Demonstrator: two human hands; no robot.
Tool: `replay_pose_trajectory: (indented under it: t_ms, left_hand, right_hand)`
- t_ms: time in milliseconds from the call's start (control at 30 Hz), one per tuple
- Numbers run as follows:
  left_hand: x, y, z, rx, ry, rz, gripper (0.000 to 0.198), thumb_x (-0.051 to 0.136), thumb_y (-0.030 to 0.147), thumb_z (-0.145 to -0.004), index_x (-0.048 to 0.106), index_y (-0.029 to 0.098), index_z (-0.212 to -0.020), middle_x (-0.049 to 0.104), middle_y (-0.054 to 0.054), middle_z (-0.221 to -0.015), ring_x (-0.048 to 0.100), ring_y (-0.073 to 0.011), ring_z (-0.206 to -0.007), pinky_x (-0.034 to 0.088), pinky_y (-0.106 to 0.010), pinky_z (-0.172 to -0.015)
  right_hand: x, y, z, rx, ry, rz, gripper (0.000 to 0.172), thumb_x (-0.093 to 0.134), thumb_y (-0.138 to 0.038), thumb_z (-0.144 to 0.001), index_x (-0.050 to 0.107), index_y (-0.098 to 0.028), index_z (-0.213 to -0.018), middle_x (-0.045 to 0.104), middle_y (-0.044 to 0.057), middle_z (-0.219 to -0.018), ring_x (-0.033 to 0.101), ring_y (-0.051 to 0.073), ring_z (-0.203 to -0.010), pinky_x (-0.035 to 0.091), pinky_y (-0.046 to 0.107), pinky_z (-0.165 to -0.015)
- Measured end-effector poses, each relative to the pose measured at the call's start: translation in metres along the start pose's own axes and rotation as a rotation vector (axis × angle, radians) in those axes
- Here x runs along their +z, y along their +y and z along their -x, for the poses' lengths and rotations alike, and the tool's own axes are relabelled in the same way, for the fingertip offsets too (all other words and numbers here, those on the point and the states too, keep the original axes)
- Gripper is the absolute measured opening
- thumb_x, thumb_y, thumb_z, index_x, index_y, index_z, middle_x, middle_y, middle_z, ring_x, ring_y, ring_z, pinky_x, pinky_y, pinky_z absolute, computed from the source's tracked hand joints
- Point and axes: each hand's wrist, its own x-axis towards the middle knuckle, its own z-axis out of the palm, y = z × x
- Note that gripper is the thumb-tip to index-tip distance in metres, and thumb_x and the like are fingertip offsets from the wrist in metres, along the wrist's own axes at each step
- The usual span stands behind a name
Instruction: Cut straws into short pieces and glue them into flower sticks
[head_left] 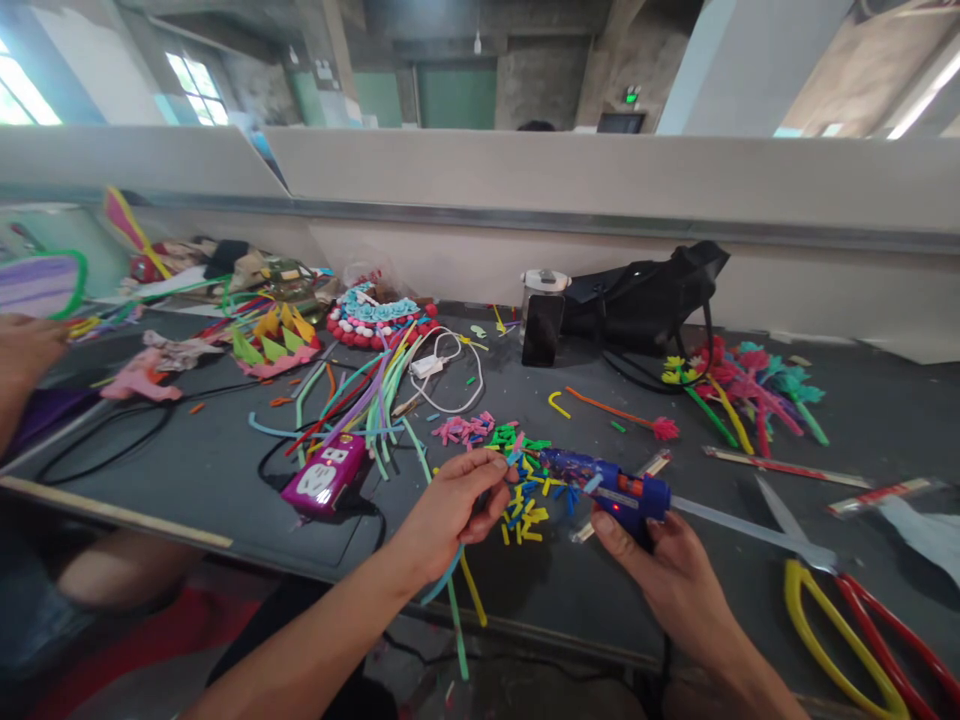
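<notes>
**1. My left hand** (457, 510): fingers pinched narrow on a few pipe cleaners (456, 600). Their loose ends hang toward 6 o'clock, past the front edge of the table (750, 420).

**2. My right hand** (667, 580): closed round the grip of a blue glue gun (615, 490). The nozzle points to 9 o'clock, just beside my left fingertips. A glue stick (750, 531) juts out the back toward 3 o'clock.

**3. Hazards, as I judge them:**
- A red light shows on the gun, so I take it as hot, and with the nozzle this near it could burn my left fingertips.
- A drip could glue together the cut pipe-cleaner bits (525, 495) lying beneath the nozzle.
- The dangling stems could catch on the table edge and pull out of my pinch.

**4. Containers:**
- Jar (541, 283), white lid on, at 12 o'clock. A phone (541, 330) propped against it hides the contents.
- Black bag (645, 295), at 1 o'clock, slumped. I cannot tell what is inside.
</notes>
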Motion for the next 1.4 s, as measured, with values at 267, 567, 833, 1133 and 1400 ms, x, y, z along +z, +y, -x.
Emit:
replay_pose_trajectory:
  t_ms: [267,567,833,1133,1400]
  left_hand:
    - [0.000,0.001,0.000,0.003,0.002,-0.002,0.021,0.057,0.037,-0.085,0.057,0.016,-0.082,0.042,0.007,-0.047,0.024,-0.0039,-0.035,0.010,-0.020,-0.036]
    - [-0.003,0.002,0.002,0.011,0.022,0.012,0.020,0.056,0.036,-0.085,0.056,0.016,-0.081,0.042,0.007,-0.048,0.025,-0.0036,-0.036,0.010,-0.019,-0.037]
    - [-0.009,0.007,0.002,0.054,0.054,0.016,0.018,0.056,0.033,-0.085,0.057,0.016,-0.081,0.043,0.006,-0.050,0.029,-0.0036,-0.035,0.013,-0.019,-0.037]
    - [-0.019,0.009,0.000,0.091,0.110,0.021,0.020,0.058,0.035,-0.084,0.058,0.015,-0.083,0.045,0.006,-0.052,0.030,-0.0033,-0.036,0.014,-0.019,-0.037]
    - [-0.021,0.013,0.000,0.109,0.125,0.020,0.019,0.059,0.034,-0.084,0.057,0.016,-0.082,0.045,0.006,-0.053,0.031,-0.0027,-0.036,0.014,-0.018,-0.037]
  right_hand:
    - [-0.003,0.007,0.000,-0.029,-0.021,0.060,0.027,0.065,-0.041,-0.085,0.069,-0.022,-0.104,0.074,0.003,-0.097,0.067,0.021,-0.089,0.053,0.029,-0.081]
    - [-0.019,0.019,-0.006,-0.416,0.046,0.577,0.016,0.061,-0.032,-0.087,0.062,-0.024,-0.101,0.068,0.005,-0.094,0.062,0.022,-0.087,0.051,0.033,-0.078]
    - [-0.050,0.045,-0.021,-0.522,0.121,1.162,0.036,0.047,-0.025,-0.091,0.053,-0.020,-0.126,0.067,0.010,-0.105,0.061,0.025,-0.089,0.047,0.037,-0.078]
    - [-0.069,0.052,-0.022,-0.437,0.070,1.419,0.039,0.048,-0.014,-0.084,0.053,-0.020,-0.122,0.065,0.008,-0.097,0.060,0.025,-0.087,0.042,0.036,-0.072]
    - [-0.085,0.063,-0.034,-0.404,0.135,1.111,0.045,0.050,-0.019,-0.086,0.054,-0.025,-0.130,0.065,0.008,-0.095,0.059,0.026,-0.087,0.045,0.042,-0.079]
